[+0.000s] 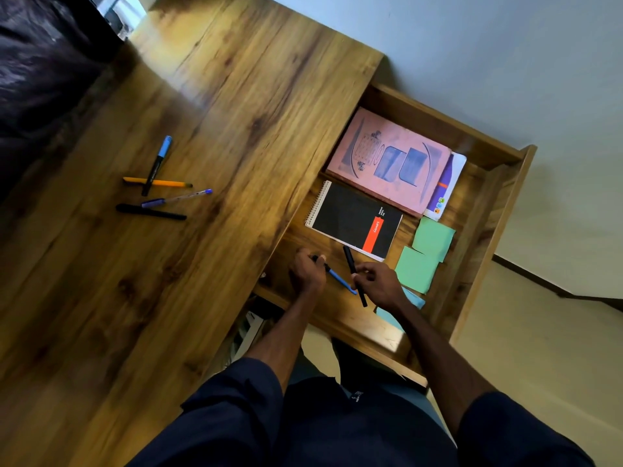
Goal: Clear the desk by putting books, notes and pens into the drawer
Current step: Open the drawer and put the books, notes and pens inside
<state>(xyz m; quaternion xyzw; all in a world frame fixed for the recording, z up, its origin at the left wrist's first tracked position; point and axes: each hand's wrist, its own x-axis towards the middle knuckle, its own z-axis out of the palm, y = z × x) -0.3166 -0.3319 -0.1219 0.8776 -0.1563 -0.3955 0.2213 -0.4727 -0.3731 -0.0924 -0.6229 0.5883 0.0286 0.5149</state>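
Observation:
The drawer [485,227] stands pulled out at the right of the wooden desk [168,163]. Inside it lie a pink book [387,160], a black spiral notebook [354,217], green sticky notes [424,254] and light blue notes [416,299]. Both my hands are inside the drawer's near end. My left hand [308,269] grips a blue pen [340,281] by its black end. My right hand [377,286] pinches a black pen [350,261]. On the desk top lie several pens: a blue-capped marker [156,165], an orange pen [156,182], a clear blue pen [177,198] and a black pen [150,212].
A purple and white booklet [446,187] sticks out from under the pink book. A dark leather seat [37,69] stands at the far left behind the desk. Pale floor lies to the right of the drawer.

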